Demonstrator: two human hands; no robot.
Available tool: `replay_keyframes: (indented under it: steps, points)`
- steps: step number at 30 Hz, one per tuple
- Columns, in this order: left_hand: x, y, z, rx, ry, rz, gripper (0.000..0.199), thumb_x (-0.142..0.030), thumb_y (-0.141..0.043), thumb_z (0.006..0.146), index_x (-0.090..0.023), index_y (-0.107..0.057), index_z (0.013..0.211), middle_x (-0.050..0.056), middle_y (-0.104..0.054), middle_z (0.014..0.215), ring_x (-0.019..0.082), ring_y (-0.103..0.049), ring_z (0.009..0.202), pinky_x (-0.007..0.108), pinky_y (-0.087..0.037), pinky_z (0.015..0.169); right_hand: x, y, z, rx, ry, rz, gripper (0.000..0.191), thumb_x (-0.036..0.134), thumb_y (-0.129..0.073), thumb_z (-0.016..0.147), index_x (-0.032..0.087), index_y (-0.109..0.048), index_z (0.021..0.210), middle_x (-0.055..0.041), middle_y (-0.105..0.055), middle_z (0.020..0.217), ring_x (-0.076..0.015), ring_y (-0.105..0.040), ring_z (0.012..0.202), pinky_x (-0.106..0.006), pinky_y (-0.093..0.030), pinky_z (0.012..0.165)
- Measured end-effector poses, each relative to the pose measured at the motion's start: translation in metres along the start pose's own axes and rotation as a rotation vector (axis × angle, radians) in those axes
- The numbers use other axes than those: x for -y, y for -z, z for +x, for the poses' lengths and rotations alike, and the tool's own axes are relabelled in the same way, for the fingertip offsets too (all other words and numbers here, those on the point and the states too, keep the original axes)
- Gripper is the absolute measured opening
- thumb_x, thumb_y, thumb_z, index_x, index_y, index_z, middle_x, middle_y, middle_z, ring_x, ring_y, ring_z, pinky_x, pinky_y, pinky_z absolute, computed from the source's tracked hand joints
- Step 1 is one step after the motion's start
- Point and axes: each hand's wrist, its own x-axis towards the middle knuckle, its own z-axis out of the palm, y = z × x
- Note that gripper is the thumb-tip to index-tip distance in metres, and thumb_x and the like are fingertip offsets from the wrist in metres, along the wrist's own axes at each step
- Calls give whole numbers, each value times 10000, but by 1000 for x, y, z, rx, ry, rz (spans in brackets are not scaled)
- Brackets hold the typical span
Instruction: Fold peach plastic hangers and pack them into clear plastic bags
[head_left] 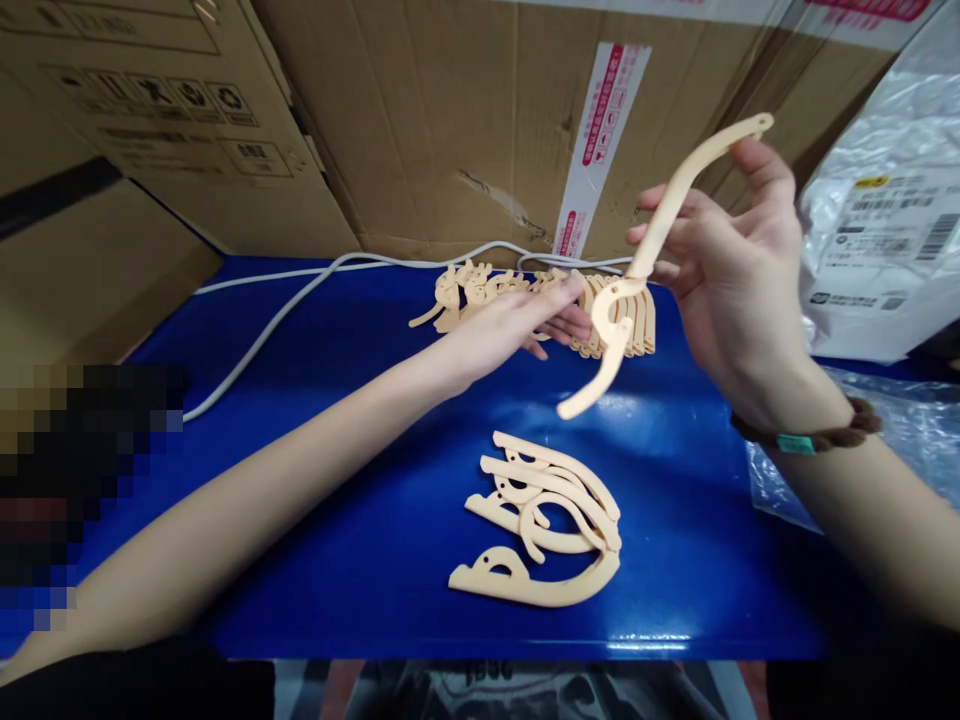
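Note:
My right hand [739, 235] is raised on the right, its thumb and fingers closed on a cream plastic folding hanger [664, 215]. The hanger's long curved arm points up, and its hooked lower end hangs free over the table. My left hand [525, 310] reaches across from the left with fingers stretched out, close beside the hanger's hooked end. It partly hides a jumbled pile of small cream hook pieces [469, 285] and a neat row of curved cream hanger arms [637, 320] behind it. Nearer me lie several cream hanger pieces [547, 590], partly overlapping.
All this lies on a blue tabletop [360, 540]. A white cable [274, 345] runs along the back and left. Cardboard boxes [450, 120] stand behind. On the right are a white labelled plastic bag [877, 250] and clear plastic wrap [787, 480].

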Motion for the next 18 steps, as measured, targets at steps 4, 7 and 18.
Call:
replay_keyframes:
  steps: [4,7,18]
  points:
    - [-5,-7,-3,118,130,-315,367,-447,-426,1090,-182,-677,1049,103,-781,1119,163,-746,980,263,-570,854,-1,-7,-10,40,30,-19,688,49,-724,697,358,-301,1143,89,-708,972,-120,-711,792,-235,-569,635]
    - [-9,-6,-6,124,194,-428,451,-480,-345,1108,-181,-673,1029,95,-771,1104,147,-741,884,264,-587,826,-1,-8,-13,89,13,-47,674,82,-767,725,361,-305,1128,90,-708,1000,-123,-721,811,-247,-596,672]
    - [-15,-13,-13,52,154,-361,178,-222,-536,1040,-170,-589,878,0,-656,813,89,-628,716,194,-522,669,-16,1,-5,192,2,-223,794,206,-803,703,360,-281,1281,-37,-677,1280,-194,-729,925,-361,-609,780]
